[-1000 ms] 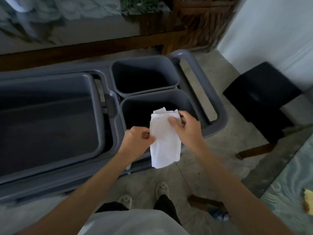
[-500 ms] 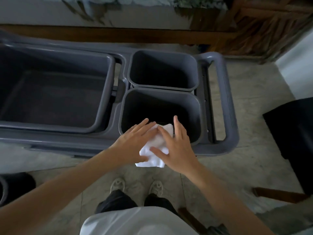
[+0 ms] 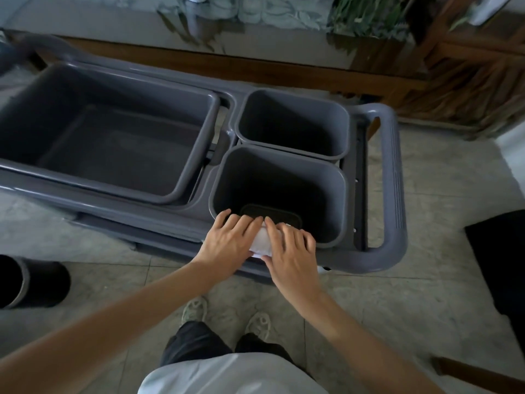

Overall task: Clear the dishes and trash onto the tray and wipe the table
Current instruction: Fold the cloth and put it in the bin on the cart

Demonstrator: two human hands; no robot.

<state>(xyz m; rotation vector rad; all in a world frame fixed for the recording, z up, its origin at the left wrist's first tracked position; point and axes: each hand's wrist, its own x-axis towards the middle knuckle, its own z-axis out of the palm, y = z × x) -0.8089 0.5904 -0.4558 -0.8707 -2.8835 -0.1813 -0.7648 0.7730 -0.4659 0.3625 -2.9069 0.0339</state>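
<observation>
while both your hands press on the white cloth [image 3: 262, 243], it lies draped over the near rim of the nearer small bin [image 3: 284, 194], mostly hidden beneath them. your left hand [image 3: 230, 242] lies flat on its left part, fingers [image 3: 246, 225] spread and extended, not curled round anything. your right hand [image 3: 292, 253] lies flat on its right part, fingers likewise extended, tips reaching just past the rim. neither hand grips; both only press down.

judgement: the step in hand is preparing the wiping cloth at the grey cart [image 3: 395, 180], folding or flattening it against the bin edge. the large tub [image 3: 211, 115] to the left of your fingers and the farther small bin [image 3: 292, 123] beyond them look unloaded, so clearing appears not yet begun. the table itself is not identifiable in view.

next move calls for closing the fingers on the cloth and lifting it clear of the rim without letting it slide into the bin.
</observation>
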